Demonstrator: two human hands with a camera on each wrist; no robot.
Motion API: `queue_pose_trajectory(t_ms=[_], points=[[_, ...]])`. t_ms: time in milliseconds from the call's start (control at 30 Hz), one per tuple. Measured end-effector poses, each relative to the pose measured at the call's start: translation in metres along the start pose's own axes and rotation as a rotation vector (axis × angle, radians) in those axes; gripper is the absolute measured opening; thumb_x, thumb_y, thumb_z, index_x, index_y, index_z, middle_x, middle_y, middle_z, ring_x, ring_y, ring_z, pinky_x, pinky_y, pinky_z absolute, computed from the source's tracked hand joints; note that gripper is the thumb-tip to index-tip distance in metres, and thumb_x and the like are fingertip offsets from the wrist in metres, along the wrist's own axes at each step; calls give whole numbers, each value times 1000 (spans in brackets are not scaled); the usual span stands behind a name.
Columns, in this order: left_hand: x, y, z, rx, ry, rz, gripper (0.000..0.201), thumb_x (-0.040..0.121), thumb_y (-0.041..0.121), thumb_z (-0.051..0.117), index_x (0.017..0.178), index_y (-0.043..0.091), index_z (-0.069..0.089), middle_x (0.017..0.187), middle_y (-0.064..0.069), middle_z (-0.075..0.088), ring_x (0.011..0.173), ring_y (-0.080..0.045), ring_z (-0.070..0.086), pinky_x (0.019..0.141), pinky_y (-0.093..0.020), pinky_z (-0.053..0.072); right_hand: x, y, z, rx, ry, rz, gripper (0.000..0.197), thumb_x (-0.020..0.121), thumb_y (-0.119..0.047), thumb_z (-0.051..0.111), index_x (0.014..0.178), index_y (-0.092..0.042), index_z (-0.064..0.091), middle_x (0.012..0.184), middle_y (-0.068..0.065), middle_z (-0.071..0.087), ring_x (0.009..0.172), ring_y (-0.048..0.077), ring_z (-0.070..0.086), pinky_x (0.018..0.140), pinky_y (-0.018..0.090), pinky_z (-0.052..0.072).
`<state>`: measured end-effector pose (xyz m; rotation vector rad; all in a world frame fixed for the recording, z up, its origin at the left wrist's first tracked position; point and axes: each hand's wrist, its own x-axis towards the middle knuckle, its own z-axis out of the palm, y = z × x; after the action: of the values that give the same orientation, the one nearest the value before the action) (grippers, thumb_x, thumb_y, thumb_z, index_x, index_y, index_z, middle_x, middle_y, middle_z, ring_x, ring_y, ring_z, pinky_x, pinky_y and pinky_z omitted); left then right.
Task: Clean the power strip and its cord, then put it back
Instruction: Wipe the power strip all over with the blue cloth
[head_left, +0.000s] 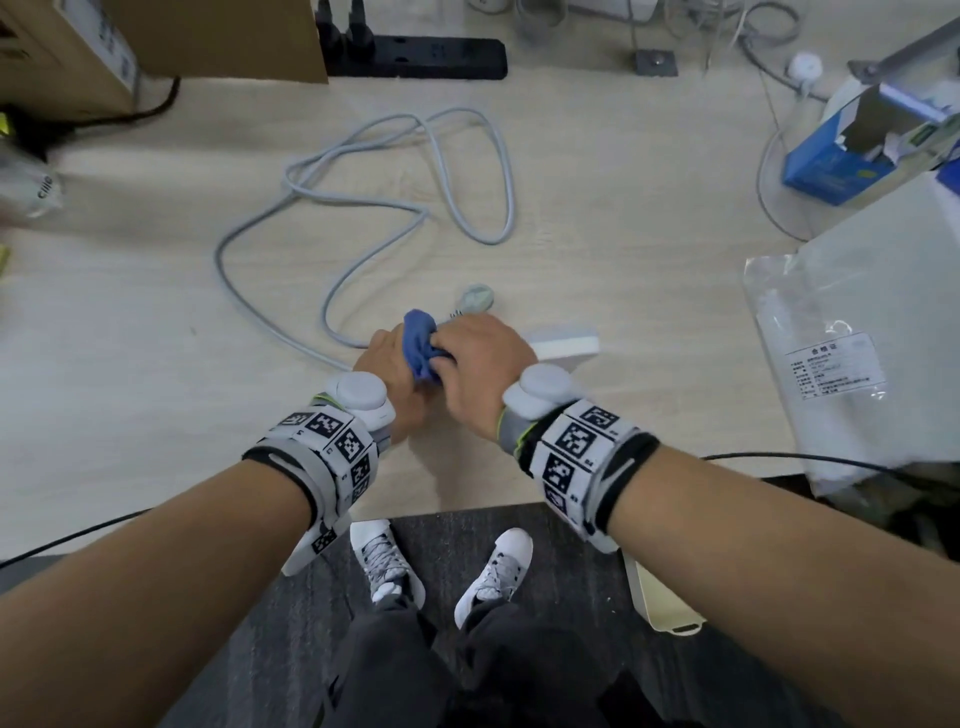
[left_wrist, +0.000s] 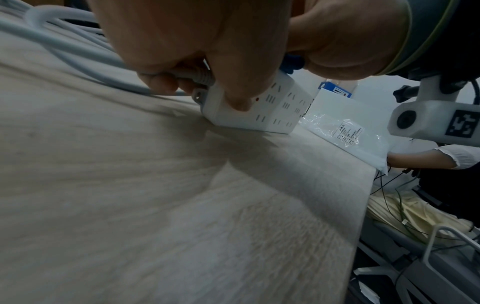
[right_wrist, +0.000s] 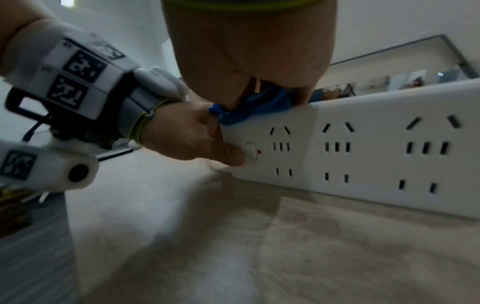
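Both hands grip: the left hand (head_left: 387, 364) clamps the cord end of the white power strip (right_wrist: 363, 148), tipped on its edge at frame centre, while the right hand (head_left: 480, 364) pinches a blue cloth (head_left: 420, 340) against its top. Wiping looks underway; the grey cord (head_left: 363, 208), sprawled toward the upper middle, probably awaits cleaning, and putting back remains.

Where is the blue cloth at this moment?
In the head view, the blue cloth is near the table's front edge, pinched in the right hand against the upper edge of the white power strip, beside the left hand.
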<state>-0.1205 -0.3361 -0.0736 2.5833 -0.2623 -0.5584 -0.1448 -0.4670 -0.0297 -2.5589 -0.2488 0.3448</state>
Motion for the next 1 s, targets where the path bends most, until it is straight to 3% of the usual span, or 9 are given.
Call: queue_pose_trajectory(t_ms=[67,167,400,600,700,767,800,900,1000], points=[[1,-1,1,-15,21,6,43,84,12,61,122,-2,47,121,-21,50,111,-36,50,90,-41,41,-3,8,-2,14,28,-28,17,87,-18,56,86,-4,65,90,15,65,85,34,57,74,37,40],[0,-6,3,-34,65,166,34,80,18,69,104,2,51,89,-6,48,84,-26,45,68,-35,33,-16,43,-15,2,108,-43,29,85,-26,49,96,-10,71,93,11,70,84,33,62,77,36,45],[-7,-2,-6,-53,67,215,36,81,22,69,104,6,47,83,7,32,82,-19,37,70,-37,37,-57,111,-64,-47,211,146,21,85,-18,55,95,-8,71,87,10,70,81,35,63,71,38,49],[-5,-4,-2,-60,88,191,36,80,20,70,101,3,47,84,-1,39,81,-21,38,67,-39,36,-25,57,-34,-76,79,74,24,83,-22,52,85,-5,69,85,14,67,81,35,59,71,35,40],[6,-9,8,-43,27,109,25,84,11,63,101,-3,53,90,-7,46,87,-22,42,72,-39,36,-3,11,-9,-37,65,-40,9,81,-8,60,76,-2,63,81,17,65,77,34,59,62,26,23],[16,-13,11,-114,-60,-33,11,88,-3,54,78,-7,54,80,-12,47,94,-27,45,83,-42,36,5,-2,-4,-69,1,-20,8,88,-10,57,88,-4,62,95,14,65,91,31,58,66,22,22],[20,-16,14,-115,-75,-90,20,89,-5,52,69,-3,49,74,-10,43,96,-30,47,89,-43,37,5,1,-5,-119,-46,-15,12,91,-12,54,95,-4,62,102,12,64,97,29,57,68,22,24],[10,-15,12,-45,31,41,28,83,22,62,97,0,51,86,-9,46,89,-23,46,74,-34,37,-8,26,-23,-88,-19,-12,16,91,-14,55,99,-6,66,103,12,66,98,30,58,75,29,33],[-5,-8,1,-56,77,168,37,81,24,68,105,6,46,87,-3,38,80,-21,38,66,-33,32,-30,72,-44,-72,68,124,19,94,-17,52,101,-10,68,101,11,67,96,32,57,74,32,38]])
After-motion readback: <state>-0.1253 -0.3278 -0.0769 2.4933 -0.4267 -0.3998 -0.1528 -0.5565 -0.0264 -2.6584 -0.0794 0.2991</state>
